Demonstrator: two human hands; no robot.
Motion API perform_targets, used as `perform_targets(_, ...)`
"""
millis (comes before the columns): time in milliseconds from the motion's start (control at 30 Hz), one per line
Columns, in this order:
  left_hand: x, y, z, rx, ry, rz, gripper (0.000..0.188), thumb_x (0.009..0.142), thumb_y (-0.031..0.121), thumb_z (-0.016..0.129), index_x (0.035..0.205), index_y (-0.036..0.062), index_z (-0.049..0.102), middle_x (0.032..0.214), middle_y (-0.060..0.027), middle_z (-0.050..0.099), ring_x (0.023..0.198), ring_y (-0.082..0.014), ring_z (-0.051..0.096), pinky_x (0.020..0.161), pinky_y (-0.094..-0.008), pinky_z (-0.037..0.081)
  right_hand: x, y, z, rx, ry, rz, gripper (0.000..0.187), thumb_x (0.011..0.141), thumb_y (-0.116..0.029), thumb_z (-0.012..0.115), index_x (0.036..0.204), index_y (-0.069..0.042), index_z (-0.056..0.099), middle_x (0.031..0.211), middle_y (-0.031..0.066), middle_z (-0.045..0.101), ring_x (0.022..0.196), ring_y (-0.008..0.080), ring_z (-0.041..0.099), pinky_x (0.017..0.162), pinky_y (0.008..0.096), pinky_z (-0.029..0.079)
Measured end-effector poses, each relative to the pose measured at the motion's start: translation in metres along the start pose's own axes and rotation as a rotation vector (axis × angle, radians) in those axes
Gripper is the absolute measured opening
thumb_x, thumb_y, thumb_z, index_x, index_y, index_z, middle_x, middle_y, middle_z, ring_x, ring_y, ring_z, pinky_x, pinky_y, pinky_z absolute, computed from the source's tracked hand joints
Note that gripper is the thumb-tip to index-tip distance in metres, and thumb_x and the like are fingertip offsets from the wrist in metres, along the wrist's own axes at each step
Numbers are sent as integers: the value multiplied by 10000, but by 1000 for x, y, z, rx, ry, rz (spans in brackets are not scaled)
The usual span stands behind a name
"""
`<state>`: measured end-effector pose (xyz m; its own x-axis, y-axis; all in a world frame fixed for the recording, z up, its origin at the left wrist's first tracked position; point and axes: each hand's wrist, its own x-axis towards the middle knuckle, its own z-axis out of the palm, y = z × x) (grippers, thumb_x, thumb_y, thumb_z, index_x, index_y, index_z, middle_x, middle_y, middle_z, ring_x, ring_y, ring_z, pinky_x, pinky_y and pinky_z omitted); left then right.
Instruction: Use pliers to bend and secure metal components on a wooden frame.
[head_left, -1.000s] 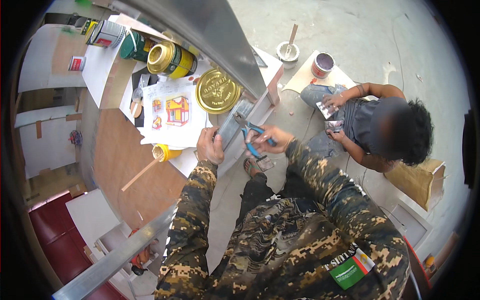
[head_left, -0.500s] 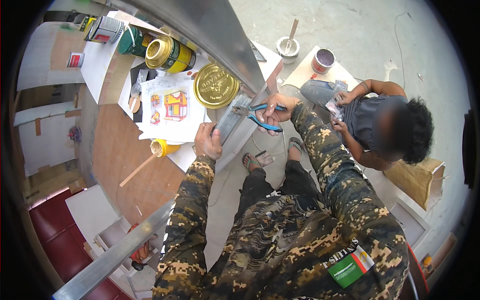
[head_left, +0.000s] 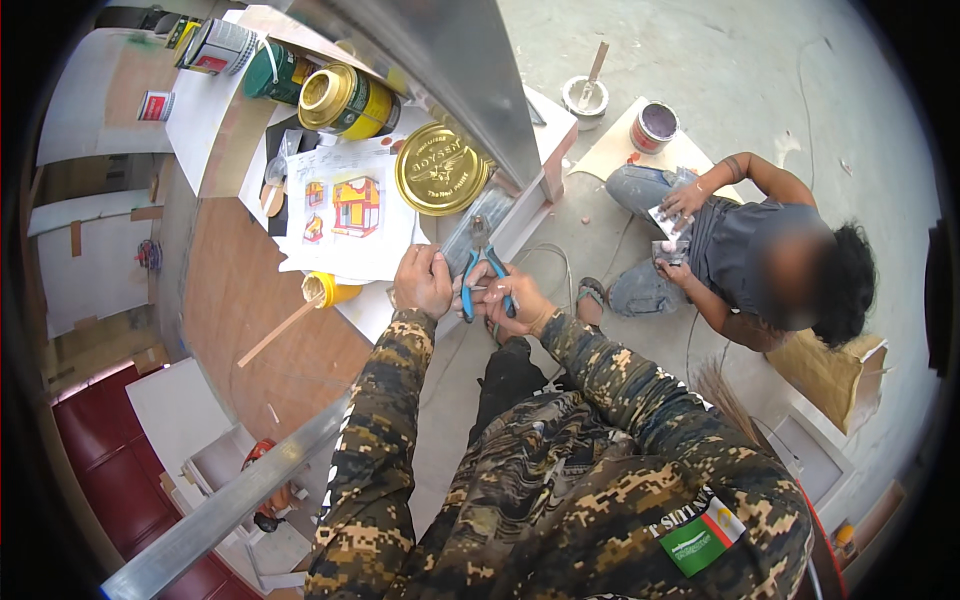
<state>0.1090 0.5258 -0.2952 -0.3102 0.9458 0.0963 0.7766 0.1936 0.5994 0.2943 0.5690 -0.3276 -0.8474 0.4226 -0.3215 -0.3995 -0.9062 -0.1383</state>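
Note:
My right hand [head_left: 518, 302] is closed around the blue handles of a pair of pliers [head_left: 476, 262]. The pliers' jaws meet the surface of a silvery metal bar [head_left: 463, 243], their handles spread toward me. My left hand [head_left: 425, 282] grips the near end of this visible stretch of bar, fingers curled and thumb on top. A long metal length [head_left: 225, 495] runs to the lower left behind my left sleeve; whether it joins the bar is hidden. Beside the bar lie a gold paint can lid [head_left: 440, 168] and printed sheets [head_left: 340, 215] with coloured building drawings.
A wide metal beam [head_left: 490, 90] slants overhead. Paint cans [head_left: 365, 108] crowd the table's far left; a yellow tub [head_left: 325, 290] with a stick stands near its edge. To the right, a seated co-worker [head_left: 745, 235] handles small pieces. Near them sit an open paint can [head_left: 654, 128] and a white bucket [head_left: 584, 100].
My right hand has swung nearer my left, turning the pliers so their handles now point down toward me. The co-worker's hands have shifted, and a knee now shows.

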Motion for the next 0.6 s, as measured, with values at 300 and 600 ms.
perform_targets(300,5,3,4,20,32,55,148,933,77,565,977,-12,675,925,-189,642,857,-383,647,777,-444,514,22,-171,-44,-406,-298,605,323,792,-187,667,1009,51,654,1029,292,691,749,417,738,636,473,628)
perform_targets(600,2,4,0,36,40,30,150,933,73,560,982,-8,675,913,-186,637,852,-398,642,765,-455,510,-12,-29,-7,31,-47,127,354,761,-17,597,1111,22,632,1151,235,675,1010,403,700,966,548,548)
